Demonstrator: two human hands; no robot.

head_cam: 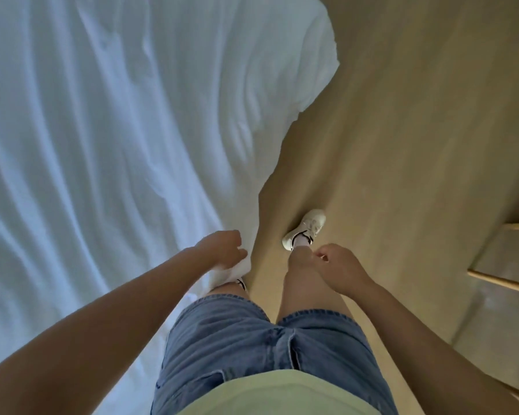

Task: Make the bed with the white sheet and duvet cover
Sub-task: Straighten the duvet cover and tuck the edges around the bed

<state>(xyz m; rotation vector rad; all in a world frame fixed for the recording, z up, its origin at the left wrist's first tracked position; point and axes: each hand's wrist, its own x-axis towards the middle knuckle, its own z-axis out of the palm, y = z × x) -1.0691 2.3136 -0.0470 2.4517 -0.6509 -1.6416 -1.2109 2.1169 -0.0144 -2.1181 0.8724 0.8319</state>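
Note:
A wrinkled white duvet cover point(117, 130) spreads over the bed and fills the left half of the view, its side edge hanging down toward the floor. My left hand point(222, 248) grips a bunched fold of that edge close to my left leg. My right hand point(339, 266) hangs apart from the fabric, over my right knee, with fingers loosely curled and nothing in them. The white sheet under the duvet cover is hidden.
I stand on a tan floor point(402, 130) that runs along the right side of the bed. A pale wooden piece of furniture with slats point(510, 265) sits at the right edge. My white shoe point(306, 227) is planted near the bed's side.

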